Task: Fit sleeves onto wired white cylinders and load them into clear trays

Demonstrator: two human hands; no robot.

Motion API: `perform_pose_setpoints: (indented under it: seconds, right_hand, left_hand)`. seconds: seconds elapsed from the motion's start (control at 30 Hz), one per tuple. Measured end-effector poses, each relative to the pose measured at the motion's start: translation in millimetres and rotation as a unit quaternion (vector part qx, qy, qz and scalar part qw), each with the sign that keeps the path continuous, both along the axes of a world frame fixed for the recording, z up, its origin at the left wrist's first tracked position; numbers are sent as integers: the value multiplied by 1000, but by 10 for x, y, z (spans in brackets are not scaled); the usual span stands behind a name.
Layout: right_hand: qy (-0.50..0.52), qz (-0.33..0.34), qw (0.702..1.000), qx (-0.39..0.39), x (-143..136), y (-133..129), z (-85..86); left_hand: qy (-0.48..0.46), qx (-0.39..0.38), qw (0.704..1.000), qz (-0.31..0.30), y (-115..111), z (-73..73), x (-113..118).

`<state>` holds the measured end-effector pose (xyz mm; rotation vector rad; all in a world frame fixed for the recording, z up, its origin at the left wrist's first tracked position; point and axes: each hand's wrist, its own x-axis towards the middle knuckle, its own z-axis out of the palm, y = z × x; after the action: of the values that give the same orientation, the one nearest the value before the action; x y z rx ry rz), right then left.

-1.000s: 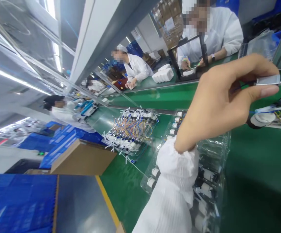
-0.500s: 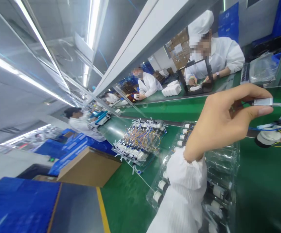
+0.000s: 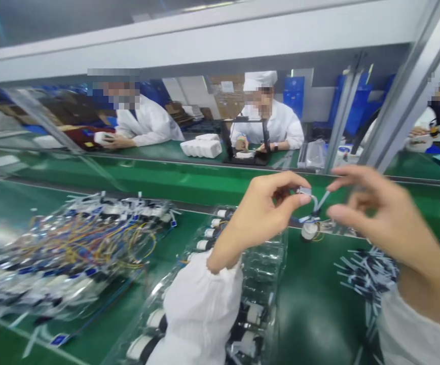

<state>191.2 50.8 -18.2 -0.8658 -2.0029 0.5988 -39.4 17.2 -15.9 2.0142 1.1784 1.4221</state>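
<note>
My left hand (image 3: 267,210) pinches a small silver rectangular piece (image 3: 304,191) between thumb and index finger. From it a short pale bent tube (image 3: 315,203) runs down to a small assembly (image 3: 310,230) with a white round body and thin yellow wires, hanging below my fingers. My right hand (image 3: 387,218) is just to its right, thumb and index finger apart. Close to that index fingertip is the free end of a light grey tube or strip (image 3: 324,197); I cannot tell whether they touch. Some right-hand fingers are smeared by motion.
A clear plastic tray (image 3: 263,263) with white-and-black cylindrical parts lies under my left arm. Wired assemblies (image 3: 79,253) cover trays at left. A pile of dark pieces with pale strips (image 3: 372,271) lies by my right wrist. Co-workers (image 3: 269,116) sit beyond the metal frame.
The view has turned rightward and levelled. My right hand has come into view beside the assembly. The left hand still pinches the silver piece.
</note>
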Motion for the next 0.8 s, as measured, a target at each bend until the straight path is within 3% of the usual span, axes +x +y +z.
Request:
perform_pose_setpoints:
  seconds: [0.1,0.23,0.53,0.7,0.8]
  right_hand:
    - [-67,83,993,-55,-234,92,-109]
    - [-97,148,983,-56,-344,224,-230]
    - [-2,94,994,-50,-285,206,-153]
    - [-31,92,995,-32,-281,231,-164]
    - [-77,112,988,-70,-256,271,-193]
  left_hand:
    - [-12,-21,1000,-2,-5,26,18]
    - [-40,-48,998,2,28,15,9]
    - [-120,-68,990,2,42,69,3]
    - [-110,-125,986,-9,32,53,37]
    - [-112,-137,984,-21,54,17,48]
